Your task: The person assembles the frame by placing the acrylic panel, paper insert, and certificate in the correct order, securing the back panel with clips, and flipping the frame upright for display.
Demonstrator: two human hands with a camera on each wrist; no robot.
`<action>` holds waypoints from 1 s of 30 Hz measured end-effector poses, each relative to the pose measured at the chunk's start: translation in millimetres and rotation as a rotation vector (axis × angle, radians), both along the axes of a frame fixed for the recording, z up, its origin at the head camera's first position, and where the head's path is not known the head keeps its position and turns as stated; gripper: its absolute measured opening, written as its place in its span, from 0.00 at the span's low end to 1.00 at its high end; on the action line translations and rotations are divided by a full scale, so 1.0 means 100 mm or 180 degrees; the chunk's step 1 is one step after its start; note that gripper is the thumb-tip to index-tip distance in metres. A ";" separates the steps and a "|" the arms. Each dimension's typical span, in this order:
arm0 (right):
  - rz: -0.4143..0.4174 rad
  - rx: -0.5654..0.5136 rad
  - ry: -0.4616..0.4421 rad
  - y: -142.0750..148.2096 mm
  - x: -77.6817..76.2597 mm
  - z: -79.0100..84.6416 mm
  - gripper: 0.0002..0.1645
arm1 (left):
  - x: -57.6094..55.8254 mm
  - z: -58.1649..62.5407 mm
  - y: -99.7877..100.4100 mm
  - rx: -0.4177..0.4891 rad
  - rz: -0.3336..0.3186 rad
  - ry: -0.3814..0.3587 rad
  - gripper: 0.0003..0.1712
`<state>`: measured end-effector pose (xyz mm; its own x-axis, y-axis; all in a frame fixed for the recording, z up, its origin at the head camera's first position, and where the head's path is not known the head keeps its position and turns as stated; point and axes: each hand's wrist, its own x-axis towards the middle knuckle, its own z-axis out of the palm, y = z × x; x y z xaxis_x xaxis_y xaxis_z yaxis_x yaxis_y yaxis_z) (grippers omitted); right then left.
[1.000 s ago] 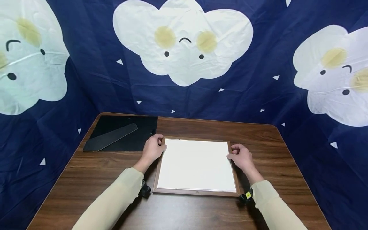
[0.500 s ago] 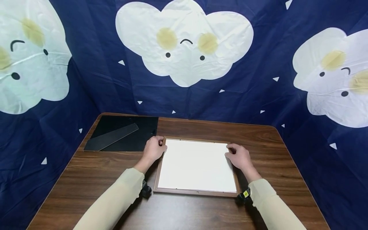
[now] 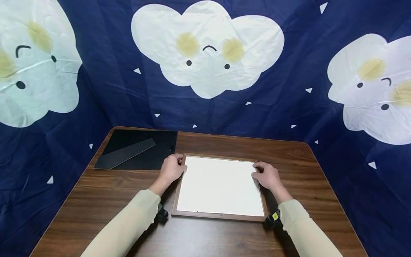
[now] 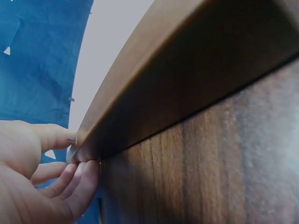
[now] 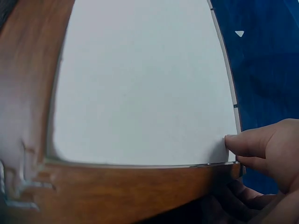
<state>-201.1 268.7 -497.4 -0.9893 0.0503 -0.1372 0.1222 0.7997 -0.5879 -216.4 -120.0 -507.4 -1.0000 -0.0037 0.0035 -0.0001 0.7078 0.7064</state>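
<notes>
A brown wooden picture frame (image 3: 221, 216) lies flat on the table, with a white sheet (image 3: 219, 185) filling its inside. My left hand (image 3: 171, 168) grips the frame's left side near the far corner. The left wrist view shows that thumb (image 4: 56, 136) on top of the frame and the other fingers curled against its outer face. At the far right corner is my right hand (image 3: 269, 175), its thumb and forefinger over the sheet's right edge. In the right wrist view the thumb (image 5: 254, 140) touches the sheet's corner, while the lower fingers bend below the frame's outer side, partly in shadow.
A black backing board (image 3: 163, 150) lies at the table's far left corner, with a long dark strip (image 3: 128, 154), likely its stand, slanting across it. Dark blue cloth (image 3: 224, 110) with cloud prints surrounds the wooden table (image 3: 80, 207) behind and at both sides.
My right hand has shifted inward from the frame's outer right side, so its fingertips overlap the sheet. The thin gap at the sheet's near edge has narrowed. My left hand keeps its place.
</notes>
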 end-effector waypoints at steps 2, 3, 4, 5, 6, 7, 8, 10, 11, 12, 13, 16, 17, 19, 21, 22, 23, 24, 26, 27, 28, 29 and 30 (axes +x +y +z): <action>0.0001 -0.0003 0.0006 0.00 0.01 0.00 0.24 | 0.02 0.00 -0.02 0.0006 -0.0051 0.0050 0.28; 0.0000 -0.0001 0.0031 0.00 0.01 0.00 0.24 | 0.03 0.00 -0.04 0.0018 -0.0060 0.0081 0.27; -0.0001 -0.0004 0.0063 -0.01 0.01 0.01 0.24 | 0.04 0.01 -0.06 0.0039 -0.0066 0.0115 0.26; -0.0002 -0.0007 0.0095 -0.01 0.01 0.02 0.24 | 0.04 0.01 -0.08 0.0050 -0.0064 0.0152 0.25; -0.0003 -0.0010 0.0135 -0.02 0.01 0.03 0.24 | 0.05 0.02 -0.12 0.0060 -0.0055 0.0192 0.24; -0.0004 -0.0015 0.0175 -0.04 0.00 0.04 0.24 | 0.05 0.02 -0.16 0.0069 -0.0039 0.0222 0.24; -0.0003 -0.0022 0.0216 -0.05 -0.01 0.06 0.24 | 0.05 0.03 -0.20 0.0073 -0.0013 0.0235 0.23; -0.0015 -0.0036 0.0278 -0.09 -0.03 0.10 0.25 | 0.05 0.06 -0.29 0.0055 0.0043 0.0254 0.22; -0.0017 -0.0041 0.0298 -0.12 -0.04 0.12 0.25 | 0.04 0.06 -0.35 0.0028 0.0064 0.0250 0.22; -0.0011 -0.0050 0.0309 -0.14 -0.05 0.14 0.25 | 0.04 0.07 -0.40 0.0005 0.0080 0.0240 0.22; -0.0003 -0.0061 0.0307 -0.16 -0.07 0.16 0.26 | 0.04 0.08 -0.45 -0.0024 0.0095 0.0221 0.22; 0.0039 -0.0085 0.0285 -0.26 -0.13 0.21 0.27 | 0.03 0.11 -0.62 -0.0115 0.0108 0.0163 0.21; 0.0071 -0.0102 0.0271 -0.30 -0.16 0.23 0.27 | 0.03 0.12 -0.67 -0.0142 0.0103 0.0139 0.20; 0.0146 -0.0148 0.0227 -0.38 -0.20 0.25 0.26 | 0.02 0.16 -0.77 -0.0188 0.0095 0.0080 0.20; 0.0256 -0.0207 0.0192 -0.48 -0.25 0.29 0.26 | 0.02 0.20 -0.87 -0.0226 0.0095 0.0016 0.21; 0.0322 -0.0251 0.0187 -0.54 -0.27 0.31 0.26 | 0.02 0.22 -0.91 -0.0244 0.0097 -0.0010 0.21; 0.0383 -0.0286 0.0191 -0.59 -0.28 0.33 0.26 | 0.01 0.24 -0.96 -0.0268 0.0102 -0.0032 0.21; 0.0440 -0.0323 0.0198 -0.65 -0.30 0.35 0.26 | 0.01 0.27 -1.00 -0.0279 0.0108 -0.0046 0.22; 0.0581 -0.0377 0.0238 -0.77 -0.33 0.38 0.26 | 0.00 0.31 -1.09 -0.0318 0.0118 -0.0050 0.23; 0.0630 -0.0412 0.0254 -0.83 -0.35 0.39 0.25 | -0.01 0.32 -1.14 -0.0333 0.0121 -0.0038 0.23; 0.0670 -0.0436 0.0267 -0.89 -0.37 0.40 0.25 | -0.02 0.34 -1.18 -0.0346 0.0126 -0.0034 0.23; 0.0710 -0.0451 0.0273 -0.95 -0.38 0.41 0.25 | -0.03 0.35 -1.22 -0.0359 0.0128 -0.0032 0.24; 0.0742 -0.0475 0.0269 -1.01 -0.40 0.41 0.25 | -0.03 0.36 -1.26 -0.0367 0.0130 -0.0030 0.24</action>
<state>-241.1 168.1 -456.2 -0.9800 -0.1945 -0.0426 -0.1093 0.7044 -0.7013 -219.5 -246.2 -471.5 -0.9990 -0.0444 -0.0032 -0.0368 0.7836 0.6202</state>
